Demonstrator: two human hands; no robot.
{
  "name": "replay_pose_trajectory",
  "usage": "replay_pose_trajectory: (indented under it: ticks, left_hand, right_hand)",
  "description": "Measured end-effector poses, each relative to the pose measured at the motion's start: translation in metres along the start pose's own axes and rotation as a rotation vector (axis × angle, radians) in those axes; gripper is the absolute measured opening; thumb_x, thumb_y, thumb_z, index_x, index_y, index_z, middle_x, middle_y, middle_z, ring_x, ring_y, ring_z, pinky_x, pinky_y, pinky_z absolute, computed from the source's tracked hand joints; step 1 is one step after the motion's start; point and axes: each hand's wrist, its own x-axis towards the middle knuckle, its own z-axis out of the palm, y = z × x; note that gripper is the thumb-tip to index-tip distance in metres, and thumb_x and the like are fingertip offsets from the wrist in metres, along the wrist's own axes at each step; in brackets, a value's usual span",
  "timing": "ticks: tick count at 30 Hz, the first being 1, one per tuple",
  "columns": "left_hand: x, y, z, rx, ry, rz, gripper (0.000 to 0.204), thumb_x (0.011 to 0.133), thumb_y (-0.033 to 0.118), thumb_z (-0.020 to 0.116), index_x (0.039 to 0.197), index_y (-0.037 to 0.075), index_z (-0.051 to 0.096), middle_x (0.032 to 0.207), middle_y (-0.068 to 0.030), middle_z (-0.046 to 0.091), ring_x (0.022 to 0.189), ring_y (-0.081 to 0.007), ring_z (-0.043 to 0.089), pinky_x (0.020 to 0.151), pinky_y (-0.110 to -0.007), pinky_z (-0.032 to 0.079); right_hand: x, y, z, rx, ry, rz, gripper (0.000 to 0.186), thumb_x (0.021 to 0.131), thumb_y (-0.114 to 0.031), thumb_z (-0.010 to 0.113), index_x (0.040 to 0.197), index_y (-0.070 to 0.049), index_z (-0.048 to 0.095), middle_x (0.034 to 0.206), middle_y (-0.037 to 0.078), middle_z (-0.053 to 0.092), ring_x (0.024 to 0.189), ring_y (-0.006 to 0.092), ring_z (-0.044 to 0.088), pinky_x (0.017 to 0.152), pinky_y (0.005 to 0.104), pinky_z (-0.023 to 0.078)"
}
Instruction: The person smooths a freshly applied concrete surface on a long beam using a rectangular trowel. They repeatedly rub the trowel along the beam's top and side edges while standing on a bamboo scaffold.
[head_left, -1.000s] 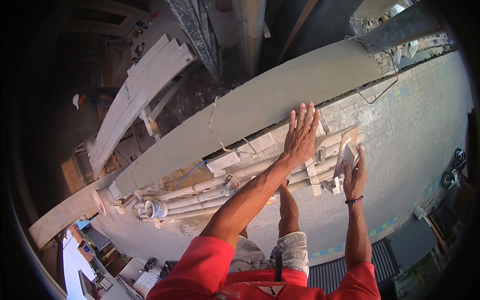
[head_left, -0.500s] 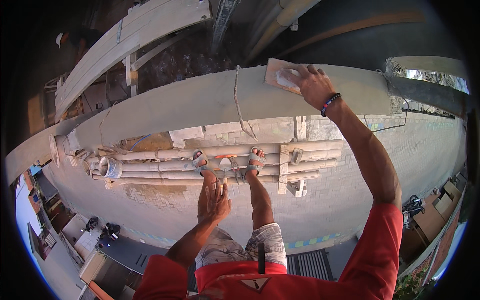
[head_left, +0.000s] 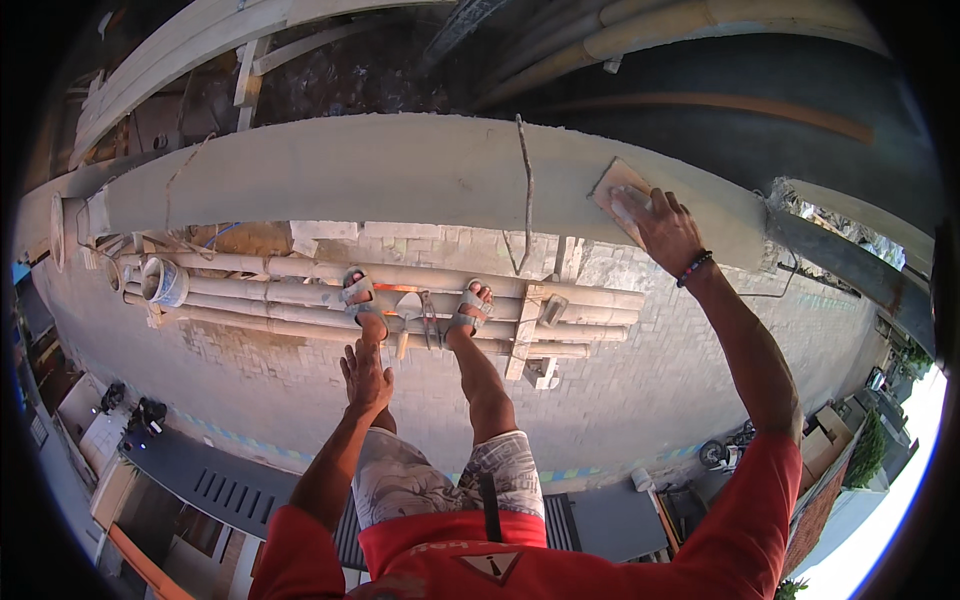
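Observation:
My right hand (head_left: 668,232) is closed on a rectangular plastering float (head_left: 620,203), its flat board lying against the long grey plastered beam (head_left: 400,170). The board sits tilted, right of a bent wire (head_left: 527,190) that hangs across the beam. My left hand (head_left: 367,380) hangs in front of my left shin with its fingers stretched out and nothing in them. Between my sandalled feet, a pointed trowel (head_left: 407,308) lies on the bamboo poles (head_left: 310,295), beside a red-and-grey tool (head_left: 430,318) whose kind I cannot make out.
I stand on the bamboo poles, high over a paved ground (head_left: 630,400). A white bucket (head_left: 163,282) sits at their left end. A wooden crosspiece (head_left: 525,330) with a small block (head_left: 553,311) lies at the right. More wire (head_left: 785,285) sticks out near the beam's right end.
The float in my right hand has moved from the beam's upper edge down onto its face and has turned. My left hand stays low and free. The whole view has shifted.

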Motion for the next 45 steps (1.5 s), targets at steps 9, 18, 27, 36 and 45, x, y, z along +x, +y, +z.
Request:
replay_pose_trajectory:
  ticks: [9, 18, 27, 36, 45]
  left_hand:
    - [-0.011, 0.012, -0.011, -0.181, -0.012, 0.074, 0.068, 0.086, 0.027, 0.064, 0.143, 0.001, 0.037, 0.147, -0.0273, 0.03, 0.137, -0.0506, 0.024, 0.113, -0.057, 0.021]
    - [0.008, -0.025, -0.003, -0.192, -0.024, -0.073, 0.063, 0.087, 0.027, 0.062, 0.141, 0.002, 0.04, 0.147, -0.0242, 0.034, 0.134, -0.045, 0.032, 0.112, -0.054, 0.026]
    - [-0.001, -0.062, 0.0, -0.266, 0.047, -0.064, 0.059, 0.089, 0.03, 0.06, 0.138, 0.001, 0.044, 0.14, -0.0265, 0.042, 0.131, -0.0414, 0.038, 0.11, -0.05, 0.031]
    - [0.006, -0.068, -0.007, -0.333, 0.057, 0.025, 0.058, 0.088, 0.029, 0.061, 0.136, -0.001, 0.046, 0.137, -0.0266, 0.046, 0.129, -0.0411, 0.042, 0.108, -0.049, 0.033]
    - [0.024, -0.07, -0.003, -0.341, 0.135, 0.125, 0.056, 0.089, 0.03, 0.06, 0.133, -0.003, 0.047, 0.131, -0.0275, 0.051, 0.123, -0.0412, 0.048, 0.104, -0.047, 0.038]
  right_hand:
    - [-0.057, 0.029, -0.003, 0.036, -0.173, 0.284, 0.059, 0.084, -0.008, 0.06, 0.139, -0.026, 0.049, 0.097, 0.019, 0.058, 0.087, 0.0372, 0.062, 0.075, 0.0474, 0.056]
    - [0.005, -0.006, -0.008, 0.046, -0.047, 0.213, 0.06, 0.083, -0.008, 0.06, 0.139, -0.025, 0.05, 0.097, 0.02, 0.061, 0.089, 0.0393, 0.062, 0.077, 0.0492, 0.054]
    - [-0.067, -0.04, 0.026, 0.242, -0.015, 0.362, 0.061, 0.082, -0.011, 0.061, 0.139, -0.03, 0.049, 0.095, 0.021, 0.06, 0.088, 0.0401, 0.064, 0.076, 0.0484, 0.055]
    - [-0.06, -0.018, 0.023, 0.341, 0.09, 0.682, 0.054, 0.082, -0.012, 0.056, 0.136, -0.021, 0.053, 0.108, 0.02, 0.066, 0.094, 0.0367, 0.065, 0.078, 0.0473, 0.054]
    - [-0.023, -0.027, 0.013, 0.305, 0.093, 0.862, 0.051, 0.086, -0.017, 0.055, 0.137, -0.022, 0.052, 0.094, 0.025, 0.067, 0.083, 0.0415, 0.066, 0.07, 0.0497, 0.054]
